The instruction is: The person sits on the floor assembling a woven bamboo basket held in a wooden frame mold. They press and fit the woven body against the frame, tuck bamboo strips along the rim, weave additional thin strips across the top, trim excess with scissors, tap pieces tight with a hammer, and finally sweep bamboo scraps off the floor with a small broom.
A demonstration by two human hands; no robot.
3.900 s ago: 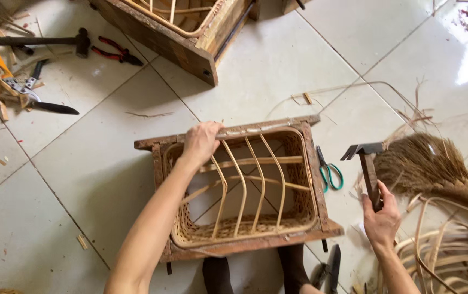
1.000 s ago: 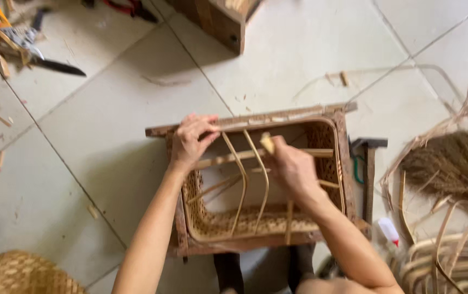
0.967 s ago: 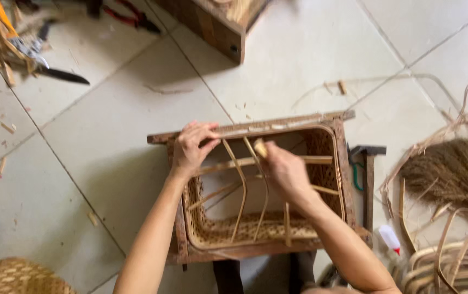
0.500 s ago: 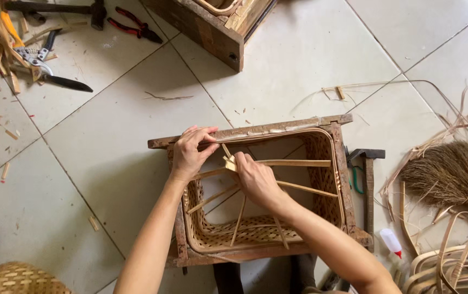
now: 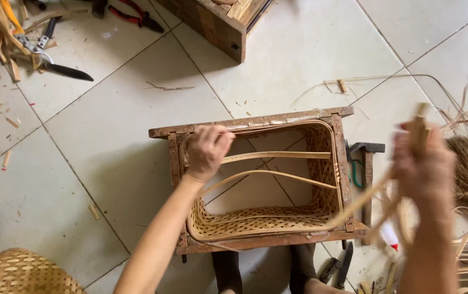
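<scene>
The left hand presses closed on the far-left rim of the woven basket in its wooden frame, mid-floor. The blurred right hand, at the right, grips a bundle of rattan strips: light, springy, likely brittle if kinked, so best held near their ends.

pale tiled floor, dark grout lines, daylight

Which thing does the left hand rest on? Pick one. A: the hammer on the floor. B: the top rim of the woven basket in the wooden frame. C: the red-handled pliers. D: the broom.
B: the left hand grips the top rim of the woven basket inside the wooden frame, while the right hand, blurred, holds cane strips off to the side.
</scene>
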